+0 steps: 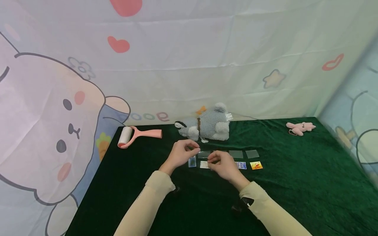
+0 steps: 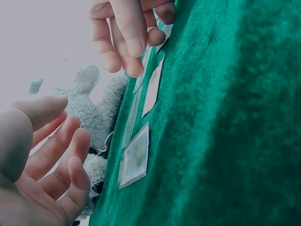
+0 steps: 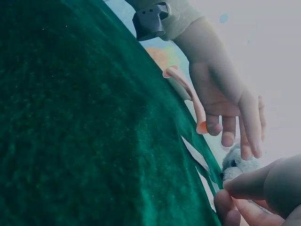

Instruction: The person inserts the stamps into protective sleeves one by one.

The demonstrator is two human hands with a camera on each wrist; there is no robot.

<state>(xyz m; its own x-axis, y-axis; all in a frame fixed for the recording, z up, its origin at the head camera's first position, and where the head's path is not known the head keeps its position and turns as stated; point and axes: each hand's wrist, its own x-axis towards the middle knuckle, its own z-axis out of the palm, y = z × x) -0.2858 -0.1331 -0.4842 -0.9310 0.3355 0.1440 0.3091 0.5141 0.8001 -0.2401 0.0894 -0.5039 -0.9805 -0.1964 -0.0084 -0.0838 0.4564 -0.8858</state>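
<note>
Above the cards, my left hand point(image 1: 181, 153) hovers with relaxed, slightly bent fingers and holds nothing. My right hand point(image 1: 225, 165) hangs over the middle of the card row, fingers loosely bent; nothing shows between them. A card in a clear sleeve point(image 2: 135, 157) lies nearest the left hand. Beside it is a pale card point(image 1: 204, 164), close to the right fingertips. Farther right lie a blue-purple card point(image 1: 241, 165) and a yellow-orange card point(image 1: 256, 165). Behind them is a row of clear sleeves point(image 1: 236, 154), one partly hidden by the right hand.
A grey plush toy point(image 1: 211, 126) lies on its side at the table's back edge. To its left is a lint roller with a pink handle point(image 1: 150, 133). A small pink plush point(image 1: 300, 127) lies at the back right. Dark green cloth point(image 1: 295, 190) covers the table.
</note>
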